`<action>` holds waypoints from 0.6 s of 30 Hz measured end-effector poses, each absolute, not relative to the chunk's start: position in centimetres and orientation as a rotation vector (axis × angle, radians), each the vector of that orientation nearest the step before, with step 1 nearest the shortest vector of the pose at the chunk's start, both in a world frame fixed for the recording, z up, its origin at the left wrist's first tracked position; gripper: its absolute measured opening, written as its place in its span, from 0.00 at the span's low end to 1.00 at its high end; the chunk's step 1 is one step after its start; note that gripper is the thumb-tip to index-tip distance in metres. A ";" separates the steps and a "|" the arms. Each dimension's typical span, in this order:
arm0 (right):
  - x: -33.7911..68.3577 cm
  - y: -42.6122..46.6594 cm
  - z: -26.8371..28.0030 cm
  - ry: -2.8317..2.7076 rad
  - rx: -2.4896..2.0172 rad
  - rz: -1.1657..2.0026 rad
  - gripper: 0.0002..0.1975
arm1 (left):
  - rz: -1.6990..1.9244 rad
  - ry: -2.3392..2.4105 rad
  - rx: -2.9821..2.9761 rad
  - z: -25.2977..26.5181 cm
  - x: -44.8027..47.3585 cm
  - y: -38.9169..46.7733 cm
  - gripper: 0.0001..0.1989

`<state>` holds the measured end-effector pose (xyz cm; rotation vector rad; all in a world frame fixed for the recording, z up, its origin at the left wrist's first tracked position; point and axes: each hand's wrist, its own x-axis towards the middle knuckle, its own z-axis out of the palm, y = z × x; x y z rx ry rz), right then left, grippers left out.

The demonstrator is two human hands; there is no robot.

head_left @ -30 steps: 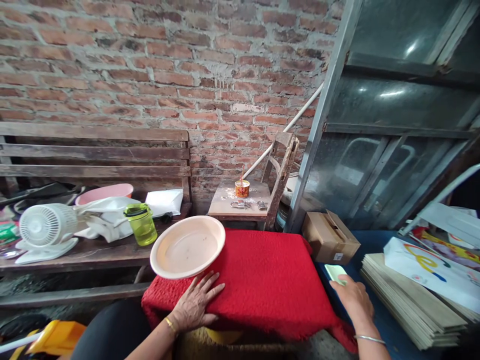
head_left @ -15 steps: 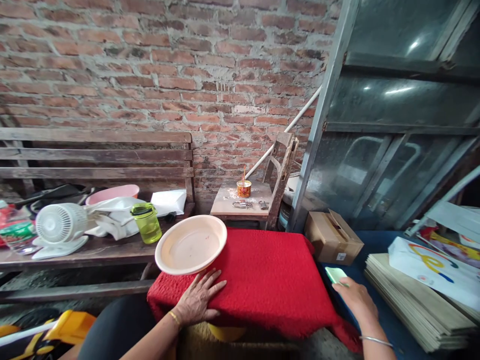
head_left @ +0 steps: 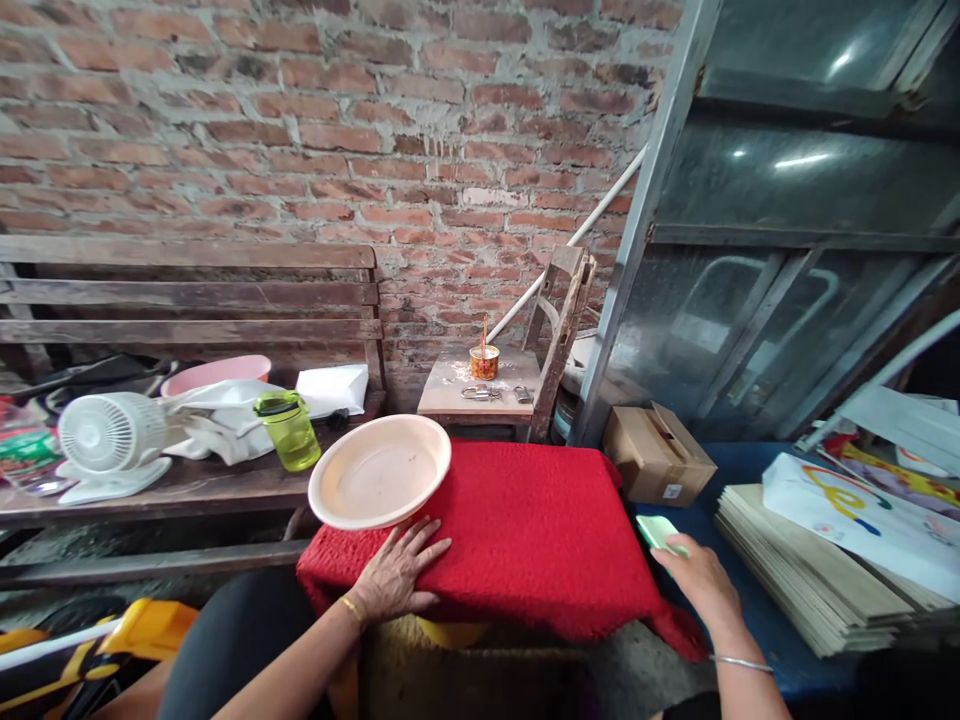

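My left hand [head_left: 397,575] lies flat with fingers spread on the front left part of a red cloth [head_left: 525,530], which is draped over a small table. Just beyond its fingertips sits a cream plastic basin [head_left: 381,472], holding only a few tiny specks. Off the right edge of the cloth, my right hand [head_left: 694,570] is closed around a small, flat, pale green object [head_left: 660,533] with rounded corners. My fingers cover part of that object, so its exact kind cannot be made out.
A wooden bench [head_left: 247,490] at left carries a white fan [head_left: 112,435], a green bottle [head_left: 289,430] and cloths. Behind the table, a chair [head_left: 472,395] holds a tin [head_left: 484,362] and padlocks. At right are a cardboard box [head_left: 656,455] and stacked boards [head_left: 802,570].
The view has tipped down slightly, so everything sits a little higher. My left hand stays on the cloth, and my right hand still holds the pale green object beside the table.
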<state>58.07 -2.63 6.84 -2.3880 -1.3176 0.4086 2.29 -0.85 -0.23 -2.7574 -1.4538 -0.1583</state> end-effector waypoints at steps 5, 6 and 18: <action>50.8 -4.6 8.0 -1.650 -1.883 0.546 0.18 | -0.153 -1.444 -2.761 0.1 2.4 -1.0 0.42; 49.1 -5.0 8.1 -1.723 -1.787 0.573 0.16 | -0.137 -1.442 -2.759 0.1 2.3 -1.0 0.43; 58.6 -9.2 9.2 -1.583 -2.495 0.174 0.14 | -0.226 -1.348 -2.718 -1.9 1.8 -0.4 0.44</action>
